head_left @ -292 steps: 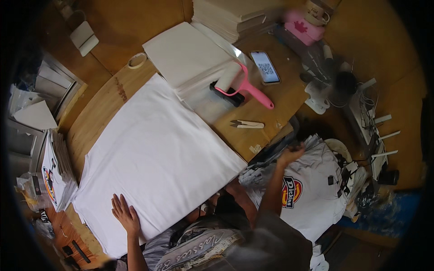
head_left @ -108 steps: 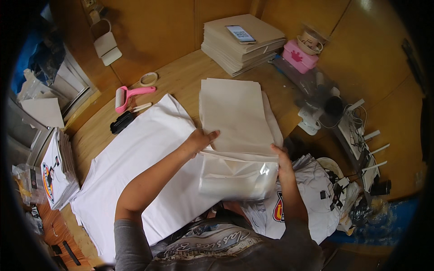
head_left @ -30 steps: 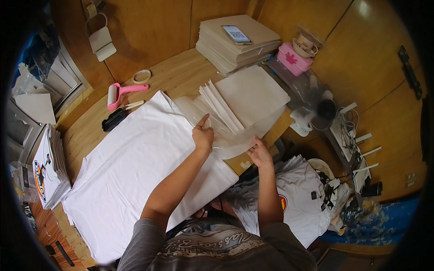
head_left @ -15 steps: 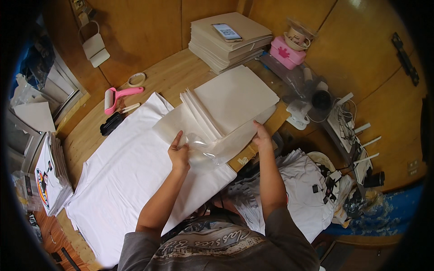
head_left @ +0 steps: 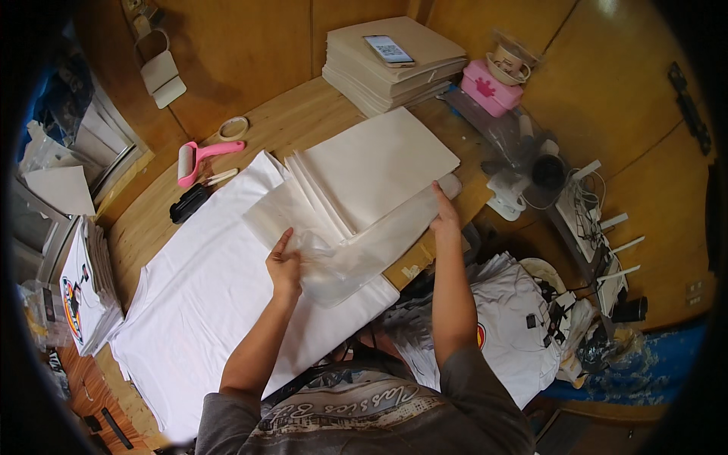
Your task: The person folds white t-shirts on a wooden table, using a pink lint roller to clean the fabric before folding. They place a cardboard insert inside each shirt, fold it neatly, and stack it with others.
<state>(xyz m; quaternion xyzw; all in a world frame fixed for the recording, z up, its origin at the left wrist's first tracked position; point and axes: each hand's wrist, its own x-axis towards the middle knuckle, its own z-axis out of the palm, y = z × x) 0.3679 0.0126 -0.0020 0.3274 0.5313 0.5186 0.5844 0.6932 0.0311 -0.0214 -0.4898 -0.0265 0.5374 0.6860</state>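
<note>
A clear plastic bag (head_left: 345,269) stretches between my hands, over the near side of a stack of pale card sheets (head_left: 390,163). My left hand (head_left: 285,269) is closed on its near left part, thumb raised. At the right end, my right hand (head_left: 446,212) pinches the bag's edge beside the stack's corner. Several sheets stand loose and fanned at the stack's left side. Under the bag and the left hand, a white T-shirt (head_left: 205,288) lies spread on the wooden table (head_left: 292,114). How far the bag reaches under the sheets is hidden.
A pink lint roller (head_left: 199,161), a tape roll (head_left: 233,129) and a black object (head_left: 188,205) lie at the far left. A phone (head_left: 389,51) rests on a taller card stack (head_left: 356,76). A pink box (head_left: 491,87) stands right of it. White shirts (head_left: 508,318) pile up at the right.
Both hands have drawn the plastic bag a little nearer, and more of it shows along the stack's near side. The left hand has shifted left. The whole view has moved slightly.
</note>
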